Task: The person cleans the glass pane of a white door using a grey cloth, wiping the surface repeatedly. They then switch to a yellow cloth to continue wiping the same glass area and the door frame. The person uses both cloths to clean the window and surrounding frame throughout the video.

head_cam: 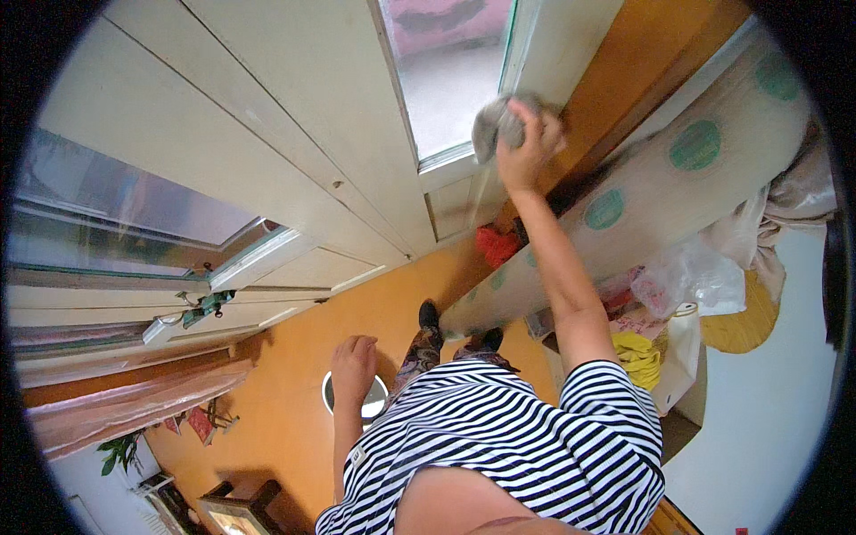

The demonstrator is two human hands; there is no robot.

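My right hand (pixel 528 157) holds a bunched grey cloth (pixel 491 127) against the white door frame, at the lower right corner of a tall glass pane (pixel 448 87). Both hand and cloth are somewhat blurred. Around the pane runs the cream-painted door (pixel 314 100), with a recessed panel (pixel 455 207) below the glass. My left hand (pixel 356 364) hangs low by my side with nothing visible in it, its fingers loosely bent. Beneath it, partly hidden by the hand and forearm, a white-rimmed round basin (pixel 328 394) stands on the orange floor (pixel 287 388).
A long covered piece with green round prints (pixel 695 146) slants along my right. Beside it are a red cloth item (pixel 496 246), a clear plastic bag (pixel 695 277) and a yellow cloth (pixel 635 361). At left are a window with a metal latch (pixel 207 306), a pink curtain (pixel 147 408) and a dark wooden stool (pixel 241 501).
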